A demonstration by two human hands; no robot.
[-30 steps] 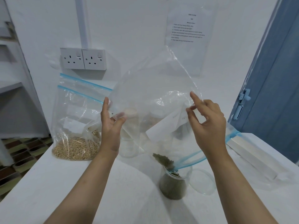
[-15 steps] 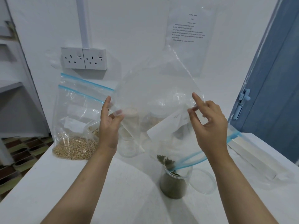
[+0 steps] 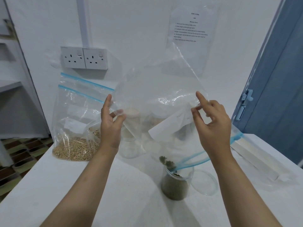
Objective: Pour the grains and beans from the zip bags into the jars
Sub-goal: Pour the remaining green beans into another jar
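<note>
A clear zip bag (image 3: 157, 94) with a blue zip hangs upturned, its mouth pointing down over a clear jar (image 3: 176, 185) of small green beans. A last clump of green beans (image 3: 166, 161) sits in the bag's lower corner just above the jar's rim. My left hand (image 3: 109, 123) pinches the bag's left edge. My right hand (image 3: 211, 122) pinches its right edge, index finger raised. A white label shows through the plastic. Two more zip bags (image 3: 75, 128) with tan beans stand at the back left.
A clear round lid (image 3: 204, 182) lies right of the jar. Other clear jars (image 3: 131, 145) stand behind the bag, blurred by it. An emptied bag and white box (image 3: 252, 154) lie at right. Wall sockets (image 3: 84, 58), a paper notice and a blue door (image 3: 277, 79) surround the white table (image 3: 49, 185).
The green clump in the bag's corner has shrunk and slid lower toward the jar. Both hands keep their pinch on the bag's edges and have barely moved.
</note>
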